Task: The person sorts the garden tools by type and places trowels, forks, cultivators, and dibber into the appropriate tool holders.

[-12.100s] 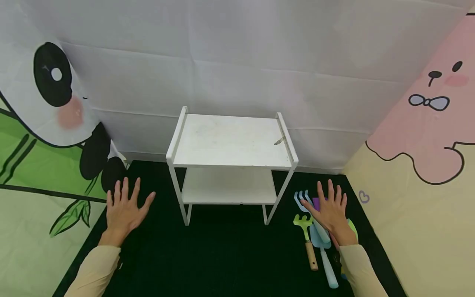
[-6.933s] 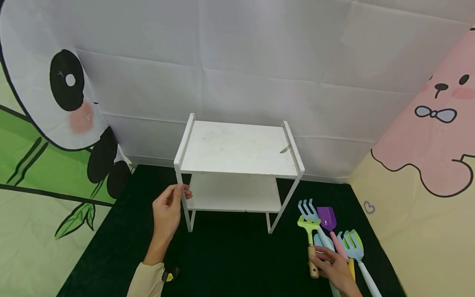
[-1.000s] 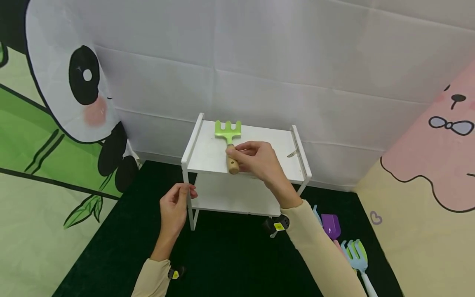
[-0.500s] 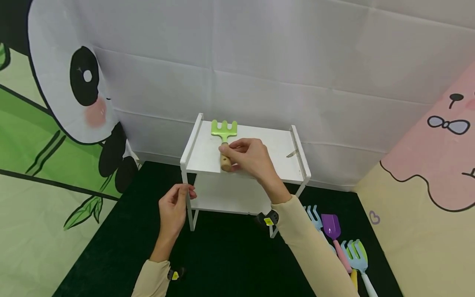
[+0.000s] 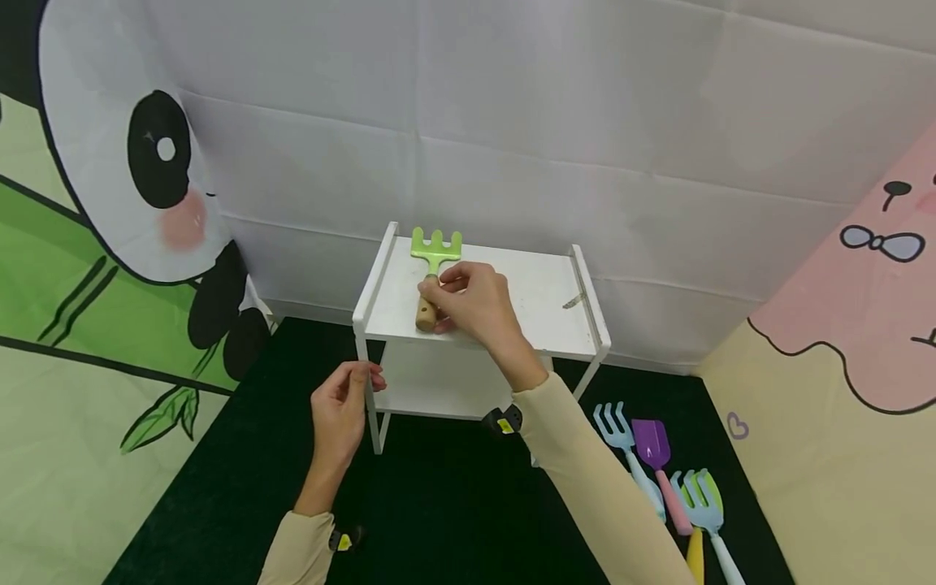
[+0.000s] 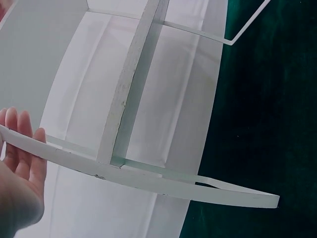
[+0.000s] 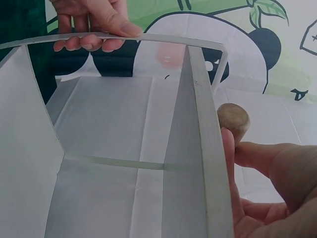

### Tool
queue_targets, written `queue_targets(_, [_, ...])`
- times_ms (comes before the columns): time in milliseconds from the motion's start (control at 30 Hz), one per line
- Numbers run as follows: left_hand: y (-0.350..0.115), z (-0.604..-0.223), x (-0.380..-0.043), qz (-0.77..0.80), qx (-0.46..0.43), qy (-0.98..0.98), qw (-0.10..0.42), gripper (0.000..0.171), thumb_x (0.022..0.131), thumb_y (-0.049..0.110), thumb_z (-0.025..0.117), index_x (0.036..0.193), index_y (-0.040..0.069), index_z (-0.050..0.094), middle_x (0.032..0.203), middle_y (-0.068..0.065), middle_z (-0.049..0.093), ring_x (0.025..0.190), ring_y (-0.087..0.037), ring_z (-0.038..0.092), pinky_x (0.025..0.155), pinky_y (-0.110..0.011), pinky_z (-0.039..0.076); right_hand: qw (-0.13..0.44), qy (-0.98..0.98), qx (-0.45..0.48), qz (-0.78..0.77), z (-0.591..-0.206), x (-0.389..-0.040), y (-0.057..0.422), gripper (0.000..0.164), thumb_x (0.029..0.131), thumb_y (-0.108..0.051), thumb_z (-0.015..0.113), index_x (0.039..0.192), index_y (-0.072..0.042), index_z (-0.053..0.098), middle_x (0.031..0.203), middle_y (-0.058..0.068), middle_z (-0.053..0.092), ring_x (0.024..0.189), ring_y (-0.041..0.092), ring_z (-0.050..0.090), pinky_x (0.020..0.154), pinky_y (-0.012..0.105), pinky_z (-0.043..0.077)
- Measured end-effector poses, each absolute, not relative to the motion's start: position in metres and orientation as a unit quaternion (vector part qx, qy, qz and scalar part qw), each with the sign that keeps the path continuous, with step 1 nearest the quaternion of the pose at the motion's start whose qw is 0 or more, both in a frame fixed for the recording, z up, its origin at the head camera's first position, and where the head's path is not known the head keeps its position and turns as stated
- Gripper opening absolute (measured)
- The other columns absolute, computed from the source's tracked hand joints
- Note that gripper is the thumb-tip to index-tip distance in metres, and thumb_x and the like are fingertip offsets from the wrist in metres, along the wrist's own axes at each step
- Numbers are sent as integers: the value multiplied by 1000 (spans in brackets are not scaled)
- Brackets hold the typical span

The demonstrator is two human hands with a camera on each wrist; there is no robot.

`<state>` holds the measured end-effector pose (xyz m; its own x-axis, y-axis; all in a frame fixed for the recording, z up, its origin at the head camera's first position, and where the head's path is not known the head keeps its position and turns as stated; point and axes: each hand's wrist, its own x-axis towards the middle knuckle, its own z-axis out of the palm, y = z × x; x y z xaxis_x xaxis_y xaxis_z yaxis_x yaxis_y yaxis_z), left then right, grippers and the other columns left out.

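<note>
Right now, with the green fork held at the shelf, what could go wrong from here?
The green fork might slip off if the right hand lets go here: its handle end lies near the shelf's front edge in the head view.

The left hand grips the shelf's side frame, so a tug could shift the shelf.

The right wrist camera may knock the lower board; the gap is unclear.

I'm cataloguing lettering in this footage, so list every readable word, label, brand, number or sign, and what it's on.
No words, brands or numbers are readable.
Right wrist camera, yellow label: too small to read.
Left wrist camera, yellow sticker: too small to read.
Yellow backdrop: drawn heart, no lettering.
Green fork, white shelf: no lettering visible.
</note>
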<state>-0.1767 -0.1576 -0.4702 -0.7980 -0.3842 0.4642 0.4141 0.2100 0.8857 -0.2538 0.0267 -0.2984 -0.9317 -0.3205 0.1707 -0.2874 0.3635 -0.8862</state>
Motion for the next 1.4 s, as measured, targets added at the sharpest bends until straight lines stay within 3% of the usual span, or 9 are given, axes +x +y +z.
queue_targets(433, [-158,-471,-178,-627,-11,-709,323,28,109,11,51,98,-7,69,88,-18,71,80,-10,68,84,-19,54,-21,840,-193,-507,-300,-245,31,28,99,-21,70,117,2,68,105,14,71,72,15,74,65,26,59])
queue_targets(800, [-157,-468,-178,-631,-15,-706,320,28,109,10,50,98,-7,69,89,-21,70,80,-9,68,84,-19,54,-59,823,-224,-519,-305,-233,48,31,97,-19,72,120,1,69,104,12,72,82,21,72,64,28,60])
queue_targets(1067, [-155,-469,-178,-632,-10,-708,316,26,109,9,50,100,-6,70,91,-21,70,81,-9,67,85,-19,53,-45,812,-244,-529,-311,-221,66,31,99,-18,70,124,0,67,106,9,72,85,18,73,76,29,61])
queue_targets(1400, [-156,-470,-179,-634,-18,-705,319,27,109,9,50,99,-6,69,89,-21,70,80,-10,68,85,-19,53,-85,790,-274,-542,-320,-211,83,28,98,-18,72,122,-3,69,108,5,73,95,18,71,83,35,60])
